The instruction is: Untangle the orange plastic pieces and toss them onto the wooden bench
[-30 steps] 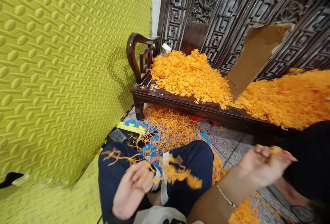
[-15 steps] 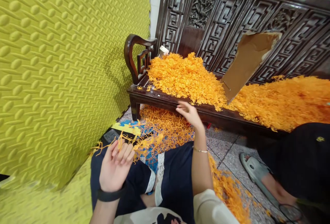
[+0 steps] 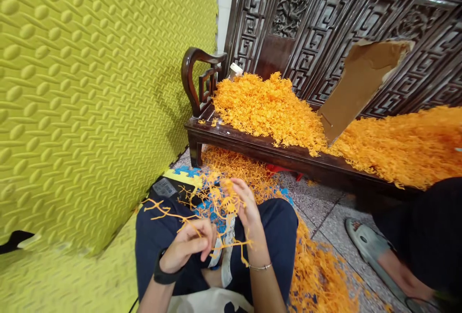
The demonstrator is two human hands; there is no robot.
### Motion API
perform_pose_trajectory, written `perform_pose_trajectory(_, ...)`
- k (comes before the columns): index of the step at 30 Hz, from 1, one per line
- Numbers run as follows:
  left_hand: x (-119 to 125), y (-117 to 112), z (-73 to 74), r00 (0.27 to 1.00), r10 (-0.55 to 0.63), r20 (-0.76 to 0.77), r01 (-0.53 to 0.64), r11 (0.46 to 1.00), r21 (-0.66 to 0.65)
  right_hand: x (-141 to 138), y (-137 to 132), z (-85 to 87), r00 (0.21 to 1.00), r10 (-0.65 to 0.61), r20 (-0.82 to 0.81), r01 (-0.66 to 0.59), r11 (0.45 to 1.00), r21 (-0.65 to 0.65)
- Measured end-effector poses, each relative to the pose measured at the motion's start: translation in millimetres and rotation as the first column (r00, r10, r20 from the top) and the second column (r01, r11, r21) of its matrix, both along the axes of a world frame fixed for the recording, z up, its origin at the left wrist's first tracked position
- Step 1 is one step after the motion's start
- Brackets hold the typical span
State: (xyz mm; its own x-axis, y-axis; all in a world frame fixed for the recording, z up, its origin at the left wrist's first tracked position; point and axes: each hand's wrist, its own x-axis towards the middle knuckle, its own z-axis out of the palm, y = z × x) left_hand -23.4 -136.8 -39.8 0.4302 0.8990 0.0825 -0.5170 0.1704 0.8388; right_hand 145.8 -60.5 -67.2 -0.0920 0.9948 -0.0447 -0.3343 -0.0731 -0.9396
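My left hand is closed on a branching orange plastic sprue, whose thin twigs stick out on both sides of the fist. My right hand has its fingers curled around the edge of a cluster of small orange plastic pieces above my lap. Whether that cluster is joined to the sprue in my left hand, I cannot tell. Below the hands, more orange sprues lie heaped on the floor and over blue matting.
A dark carved bench bears a heap of small orange pieces. A cardboard sheet separates it from a second heap. Yellow foam matting rises at left. Another person's sandalled foot is at right.
My right hand has moved from near the bench edge down and left to the orange cluster. My left hand has turned and shifted right, still gripping the sprue.
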Motion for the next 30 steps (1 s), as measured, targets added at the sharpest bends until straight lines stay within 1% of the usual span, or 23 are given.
perform_pose_trajectory(1,-1.3,-3.2,-4.3,1.0,-0.014,-0.022,0.014,1.0,-0.011,3.1,1.3,-0.3,0.995,-0.097,-0.035,0.098,0.995,0.021)
perform_pose_trajectory(2,-2.0,-6.5,-9.0,0.999,0.009,-0.039,-0.01,1.0,-0.02,7.2,2.9,0.5,0.98,-0.184,-0.072,0.187,0.981,0.043)
perform_pose_trajectory(4,-3.0,-13.1,-21.0,0.989,0.135,-0.059,-0.138,0.99,-0.038,17.5,4.9,5.8,0.932,-0.33,-0.149,0.344,0.936,0.078)
perform_pose_trajectory(6,-6.4,-17.8,-37.1,0.956,0.287,-0.059,-0.291,0.953,-0.084,27.7,3.5,15.4,0.872,-0.447,-0.199,0.473,0.874,0.112)
perform_pose_trajectory(8,-15.1,-18.5,-54.4,0.916,0.396,-0.067,-0.402,0.902,-0.159,34.7,-1.9,26.2,0.853,-0.488,-0.186,0.517,0.84,0.164)
perform_pose_trajectory(9,-21.4,-17.2,-61.8,0.893,0.441,-0.091,-0.45,0.872,-0.193,36.4,-5.7,30.9,0.858,-0.486,-0.167,0.512,0.837,0.195)
perform_pose_trajectory(11,-34.9,-12.1,-70.4,0.824,0.547,-0.144,-0.566,0.792,-0.23,35.9,-14.1,38.0,0.891,-0.435,-0.13,0.454,0.855,0.251)
perform_pose_trajectory(12,-40.5,-9.1,-70.5,0.786,0.595,-0.165,-0.618,0.755,-0.221,33.9,-18.2,40.4,0.91,-0.398,-0.116,0.415,0.868,0.274)
perform_pose_trajectory(13,-44.3,-6.1,-67.6,0.754,0.631,-0.18,-0.656,0.731,-0.188,30.9,-21.9,42.2,0.928,-0.359,-0.104,0.373,0.879,0.298)
perform_pose_trajectory(14,-45.7,-3.4,-61.8,0.737,0.648,-0.193,-0.674,0.728,-0.13,27.2,-25.4,43.8,0.943,-0.319,-0.092,0.332,0.885,0.326)
perform_pose_trajectory(15,-44.6,-1.1,-53.6,0.739,0.642,-0.206,-0.663,0.746,-0.053,23.1,-28.6,45.6,0.957,-0.282,-0.076,0.289,0.887,0.361)
perform_pose_trajectory(16,-40.8,0.8,-43.7,0.755,0.616,-0.225,-0.626,0.779,0.032,18.9,-31.6,47.9,0.967,-0.249,-0.047,0.247,0.883,0.399)
perform_pose_trajectory(18,-27.2,4.2,-21.8,0.812,0.519,-0.266,-0.488,0.854,0.178,10.8,-37.7,54.3,0.979,-0.196,0.058,0.147,0.871,0.468)
perform_pose_trajectory(20,-9.7,7.9,-2.4,0.867,0.416,-0.272,-0.354,0.901,0.25,4.2,-43.8,62.0,0.971,-0.132,0.202,0.013,0.866,0.5)
perform_pose_trajectory(21,-1.2,10.2,5.1,0.884,0.378,-0.276,-0.311,0.914,0.259,1.6,-46.5,65.3,0.961,-0.09,0.263,-0.056,0.864,0.501)
perform_pose_trajectory(22,6.4,12.6,11.0,0.883,0.362,-0.299,-0.297,0.923,0.243,-0.4,-48.9,67.9,0.952,-0.046,0.302,-0.116,0.86,0.497)
perform_pose_trajectory(23,12.7,15.2,15.3,0.874,0.357,-0.331,-0.298,0.93,0.215,-1.9,-50.7,69.3,0.949,-0.006,0.314,-0.157,0.858,0.489)
perform_pose_trajectory(24,17.5,17.6,18.4,0.861,0.351,-0.367,-0.305,0.935,0.178,-2.7,-51.8,69.6,0.953,0.018,0.303,-0.169,0.86,0.481)
perform_pose_trajectory(25,20.9,19.7,20.4,0.853,0.334,-0.4,-0.306,0.942,0.136,-2.8,-52.2,68.9,0.962,0.013,0.273,-0.147,0.866,0.478)
perform_pose_trajectory(26,23.0,21.4,21.7,0.854,0.307,-0.42,-0.294,0.951,0.096,-2.2,-52.0,67.5,0.971,-0.021,0.238,-0.098,0.872,0.48)
perform_pose_trajectory(28,24.5,23.3,23.0,0.876,0.26,-0.406,-0.265,0.963,0.046,0.8,-50.4,64.1,0.971,-0.123,0.204,0.008,0.874,0.487)
perform_pose_trajectory(29,24.4,23.5,23.4,0.887,0.256,-0.384,-0.264,0.964,0.033,2.8,-49.4,62.7,0.96,-0.161,0.227,0.029,0.869,0.494)
perform_pose_trajectory(30,24.2,23.4,23.5,0.893,0.271,-0.36,-0.281,0.959,0.025,4.7,-48.4,61.6,0.944,-0.177,0.279,0.014,0.865,0.501)
